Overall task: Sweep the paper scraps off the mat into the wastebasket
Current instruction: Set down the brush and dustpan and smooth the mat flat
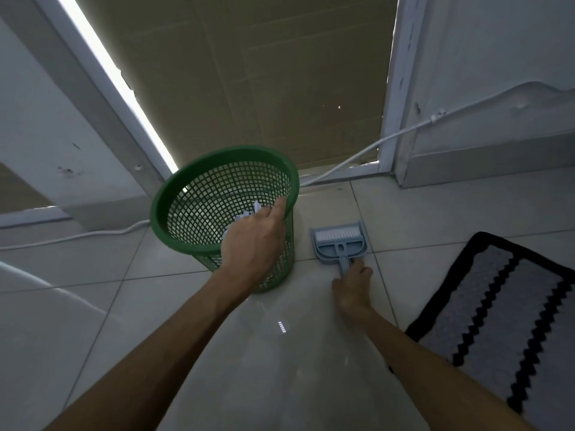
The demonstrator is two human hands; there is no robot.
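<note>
While the left hand [253, 241] grips the near rim of the green basket [193, 197] and holds it tipped toward the camera, I'd say the job is basically at the wrap-up or reset stage. White scraps [249, 213] are already sitting inside the basket, right by the fingers. To do this bit well, keep that rim grip firm and set the basket back upright slowly so nothing spills out through the tilt.

Right hand [354, 286] is down on the tile with its fingers at the handle of the blue dustpan [339, 242], which lies flat just beside the basket with a brush nested in it. Can't really tell if it's pinching the handle or only touching it.

Mat [497, 309] is off to the right, black and grey zigzag pattern, and I see no scraps on the part that shows.
</note>
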